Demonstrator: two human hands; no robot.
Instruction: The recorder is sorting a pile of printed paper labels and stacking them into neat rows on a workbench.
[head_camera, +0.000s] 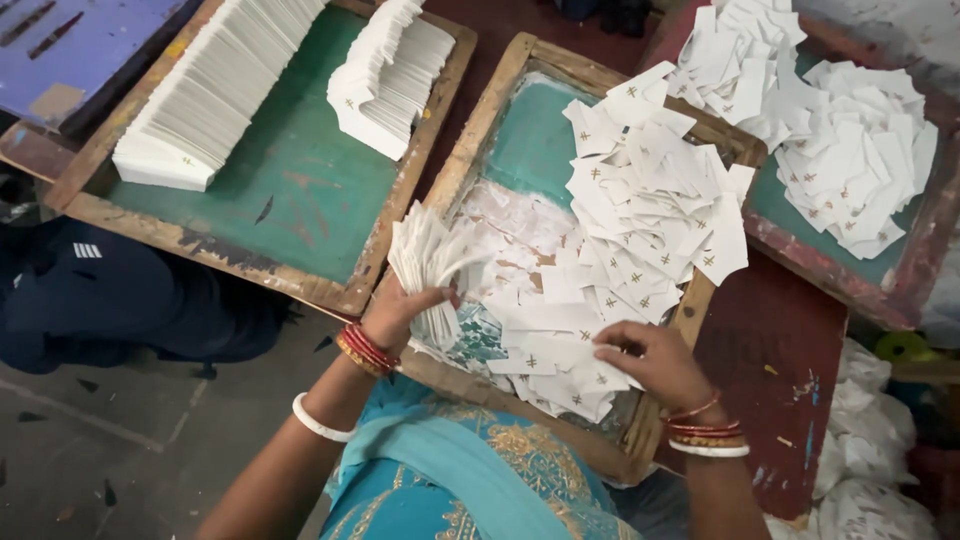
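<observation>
A fanned bundle of small white paper tags (428, 262) is gripped in the left hand (400, 310), the fingers curled closed around its lower end above the near-left corner of a wooden-framed tray (480, 130). The right hand (655, 360) is laid on loose tags (620, 250) at the tray's near edge, its fingertips pinched on one of them. The loose tags, each printed with a small gold mark, are heaped across the tray's right half, while worn teal mesh is left bare at the upper left. Red and white bangles (366, 350) are worn on the left wrist and forearm, and more bangles on the right. To the left, a second green-bottomed tray (300, 200) is filled with two neat rows of stacked tags (215, 85). To the upper right, another heap of tags (830, 120) is spread over a third tray. A turquoise garment with gold embroidery (470, 480) is seen below.
</observation>
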